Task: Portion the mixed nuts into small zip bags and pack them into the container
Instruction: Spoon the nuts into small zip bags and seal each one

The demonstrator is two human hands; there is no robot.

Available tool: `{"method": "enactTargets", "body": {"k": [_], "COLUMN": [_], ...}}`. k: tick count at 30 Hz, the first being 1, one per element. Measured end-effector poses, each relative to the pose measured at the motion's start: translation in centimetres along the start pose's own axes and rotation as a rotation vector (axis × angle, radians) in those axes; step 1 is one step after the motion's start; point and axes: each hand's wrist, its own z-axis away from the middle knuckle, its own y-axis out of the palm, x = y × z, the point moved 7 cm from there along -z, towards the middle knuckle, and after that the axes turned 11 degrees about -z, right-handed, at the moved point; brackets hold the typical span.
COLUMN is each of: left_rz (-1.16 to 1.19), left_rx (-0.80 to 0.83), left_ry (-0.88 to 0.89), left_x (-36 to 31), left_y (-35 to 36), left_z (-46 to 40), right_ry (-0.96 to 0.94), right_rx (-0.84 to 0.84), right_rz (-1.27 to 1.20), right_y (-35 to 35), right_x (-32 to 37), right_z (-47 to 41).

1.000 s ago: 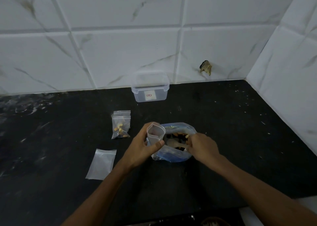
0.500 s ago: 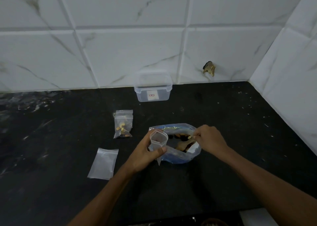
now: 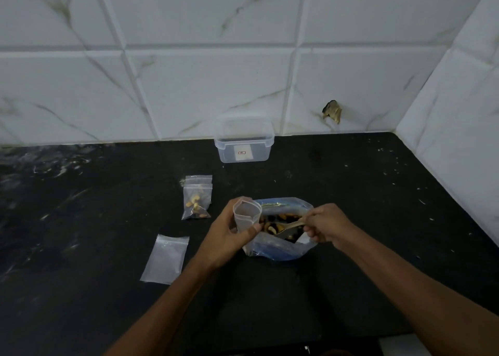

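Note:
My left hand grips a small clear zip bag with its mouth held open, just left of the big bag of mixed nuts. My right hand pinches the handle of a small spoon, whose bowl lies among the nuts inside the big bag. A filled small zip bag lies on the black counter to the left. An empty flat zip bag lies nearer me. The clear plastic container stands open against the back wall.
The black counter meets white marble tiles at the back and a tiled side wall on the right. A chipped hole marks the back tile. The counter's front edge runs along the bottom.
My right hand has pulled back to the right, and the spoon's handle now shows, with its bowl in the nuts. The left hand keeps holding the small bag open.

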Motion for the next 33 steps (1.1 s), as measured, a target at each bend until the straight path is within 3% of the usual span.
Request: {"method": "enactTargets", "body": {"k": [7, 12, 17, 20, 25, 28, 30, 33], "left_rz": [-0.243, -0.384, -0.405, -0.340, -0.222, -0.130, -0.109, -0.086], "left_rx": [-0.074, -0.106, -0.087, -0.092, -0.135, -0.140, -0.155, -0.174], "left_ry": [0.117, 0.158, 0.108, 0.088, 0.103, 0.091, 0.087, 0.071], "left_x": [-1.8, -2.0, -2.3, -2.6, -3.1, -2.9, -3.0, -2.5], "left_y": [-0.4, 0.6, 1.5, 1.8, 2.0, 1.9, 1.7, 1.0], "left_z": [-1.3, -2.2, -3.1, -3.3, -3.1, -3.0, -2.9, -2.7], "right_ry": [0.017, -0.086, -0.192, -0.367, -0.843, -0.980, -1.040, -1.048], "right_rx": [-0.023, -0.028, -0.002, -0.026, -0.080, -0.037, -0.061, -0.172], "right_rz": [-0.093, -0.133, -0.022, 0.227, 0.703, 0.953, 0.948, 0.682], "right_y": [-3.7, -5.7, -4.7, -2.9, 2.0, 4.1, 3.8, 1.2], "right_x": [2.8, 7.0, 9.7, 10.8, 11.9, 11.3, 11.8, 13.4], "right_z": [2.5, 5.1, 7.0, 7.9, 11.0, 12.1, 12.8, 13.9]}}
